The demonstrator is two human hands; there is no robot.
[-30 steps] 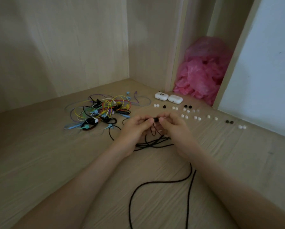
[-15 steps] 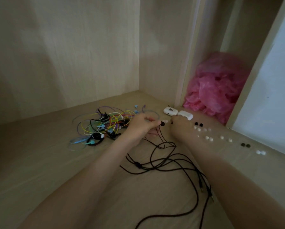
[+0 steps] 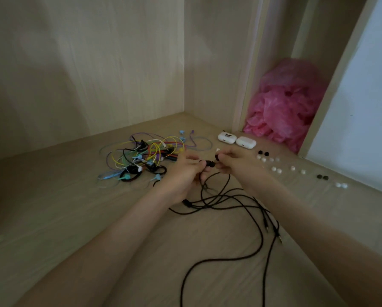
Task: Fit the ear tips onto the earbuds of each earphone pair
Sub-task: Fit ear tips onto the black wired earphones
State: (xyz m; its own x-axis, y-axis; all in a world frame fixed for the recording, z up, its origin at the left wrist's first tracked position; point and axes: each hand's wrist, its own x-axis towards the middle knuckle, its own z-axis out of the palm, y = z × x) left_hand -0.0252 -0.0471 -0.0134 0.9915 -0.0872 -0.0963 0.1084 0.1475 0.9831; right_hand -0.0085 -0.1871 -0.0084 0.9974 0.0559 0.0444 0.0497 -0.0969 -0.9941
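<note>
My left hand (image 3: 185,173) pinches a black earbud (image 3: 209,163) of a black wired earphone, whose cable (image 3: 230,202) trails down across the wooden surface toward me. My right hand (image 3: 234,161) is just right of it, fingertips closed on a small black ear tip (image 3: 217,157) held close to the earbud. Loose white ear tips (image 3: 276,170) and black ear tips (image 3: 263,153) lie in a row to the right of my hands. A tangle of coloured earphones (image 3: 145,158) sits to the left.
Two white earbud cases (image 3: 236,140) lie behind my hands near the corner. A pink plastic bag (image 3: 283,107) fills the niche at the back right. Wooden walls close off the back and left, and a white panel (image 3: 363,107) stands to the right.
My right hand has picked up a black ear tip from the row and brought it back toward the earbud in my left hand. The camera view shifted slightly.
</note>
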